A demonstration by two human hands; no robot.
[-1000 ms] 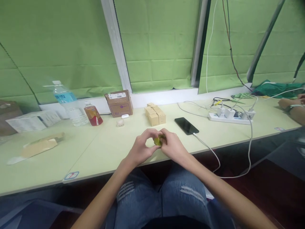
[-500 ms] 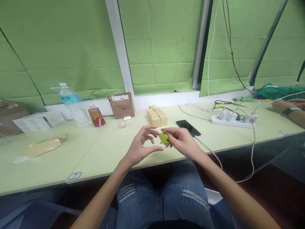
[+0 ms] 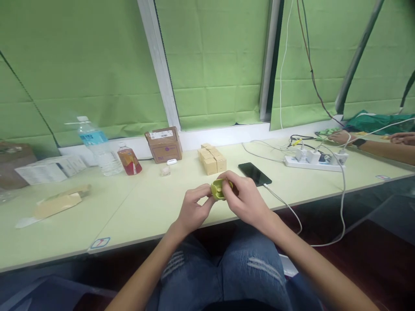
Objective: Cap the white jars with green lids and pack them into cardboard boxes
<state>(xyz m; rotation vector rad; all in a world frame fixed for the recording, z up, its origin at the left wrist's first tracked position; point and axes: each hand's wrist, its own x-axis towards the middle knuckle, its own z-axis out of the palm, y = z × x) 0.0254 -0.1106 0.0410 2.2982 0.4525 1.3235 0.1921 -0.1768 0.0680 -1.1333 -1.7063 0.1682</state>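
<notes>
A small yellow-green hollow rounded piece is held up between my two hands, above the table's front edge. Its open side faces me, and I cannot make out its exact kind. My left hand pinches its left edge between thumb and fingers. My right hand grips its right side, with the thumb over the opening and the other fingers partly hidden behind. Just beyond the hands stands a block of small tan boxes. A black phone lies beyond my right hand, with a white cable plugged in.
On the left are a water bottle, a red drink bottle, a cardboard box and a torn tan packet. A power strip with chargers lies right. Another person's hand reaches over green pieces.
My left hand has closed from a spread pose onto the yellow-green piece. The piece has turned so its hollow shows. At the right, the other person's arm has reached farther left.
</notes>
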